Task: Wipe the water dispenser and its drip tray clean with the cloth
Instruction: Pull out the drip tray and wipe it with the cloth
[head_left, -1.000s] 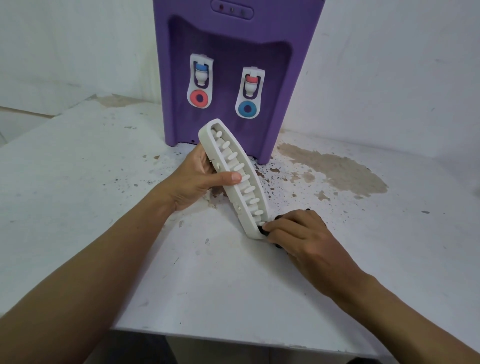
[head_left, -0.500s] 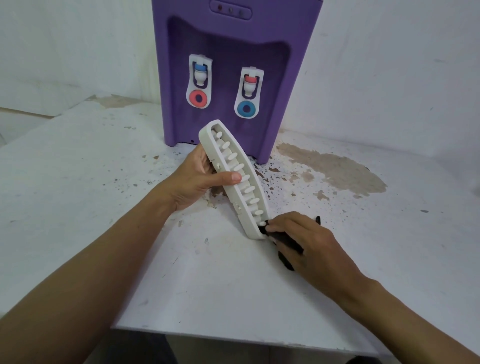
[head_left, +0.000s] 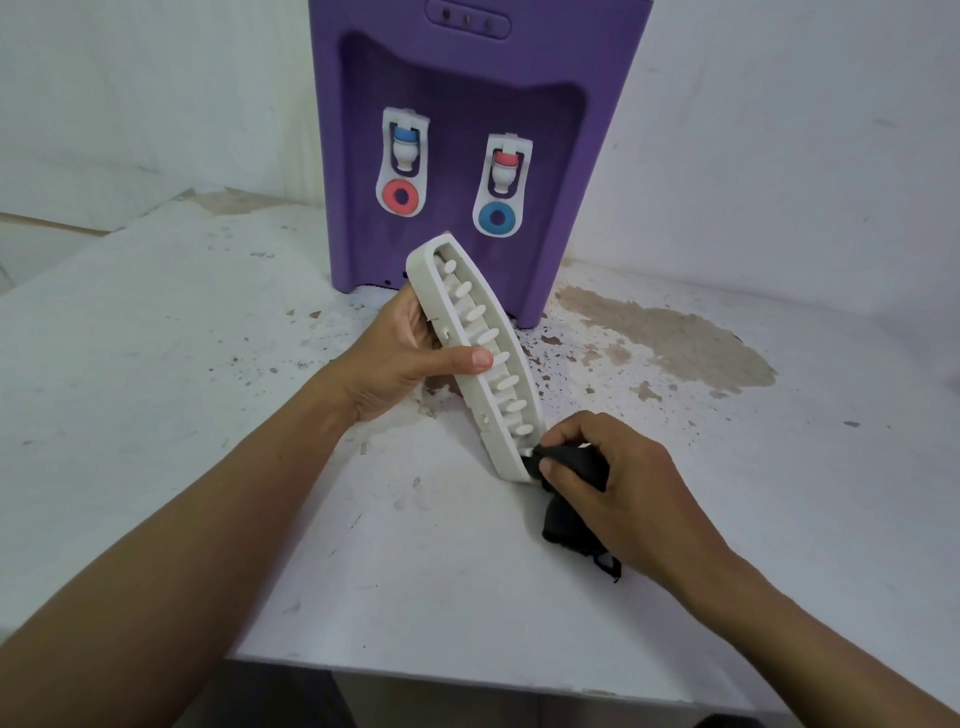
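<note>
Right grip: fingers and thumb curled round a bunched black cloth, pinching its front fold against the near end of the drip tray; the cloth's tail hangs below the palm to the table. Left grip: clamped on the tray's middle, thumb over the rim, fingers behind. The tray is off its seat, tilted on edge, pegged inside facing right, near end low by the table. The purple water dispenser stands just behind, upright, both taps showing. Flaked paint and a brown stain mark the table to the right.

Assessment: the tray-wiping step is in hand, at the tray's near end. The next move likely calls for drawing the cloth up the peg row while the left grip holds the tilt steady; the pegs may snag the cloth. Whether the dispenser body has been wiped cannot be told
</note>
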